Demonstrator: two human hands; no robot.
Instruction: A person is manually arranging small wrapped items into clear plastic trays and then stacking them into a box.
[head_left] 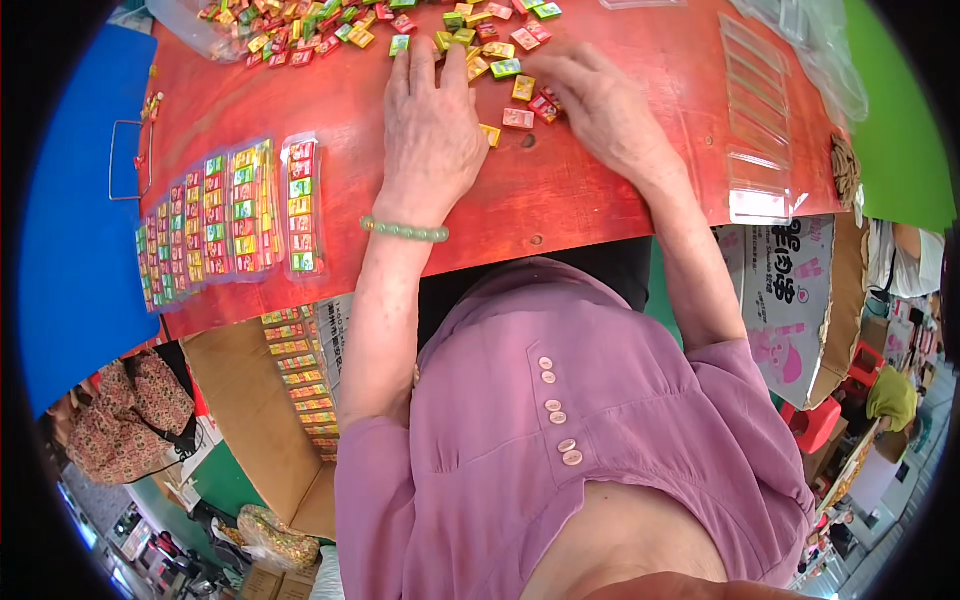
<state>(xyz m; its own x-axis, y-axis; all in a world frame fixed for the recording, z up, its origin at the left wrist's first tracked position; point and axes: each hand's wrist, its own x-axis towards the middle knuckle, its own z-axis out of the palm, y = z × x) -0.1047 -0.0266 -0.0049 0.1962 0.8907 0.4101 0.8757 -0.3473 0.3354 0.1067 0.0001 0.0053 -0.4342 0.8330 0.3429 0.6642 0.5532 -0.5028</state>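
Small candy-sized boxes in red, yellow and green lie loose on the red table. My left hand (432, 130) rests palm down, fingers stretched out, their tips among the nearest ones beside a green box (399, 45). Across from it, my right hand (610, 115) has its fingers bent and somewhat apart. They reach over a dark red box (545, 106) and towards a green box (507, 68); its fingertips are partly hidden. Between the hands lie a pink-red box (518, 119) and a yellow box (523, 89). Another yellow box (490, 135) lies by my left thumb.
Filled clear trays (208, 220) stand in a row at the left, with one narrow filled tray (301, 205) apart. Empty clear plastic trays (757, 130) lie at the right. A bigger heap of boxes (295, 30) spreads at the far left. Cardboard cartons (235, 400) stand below the edge.
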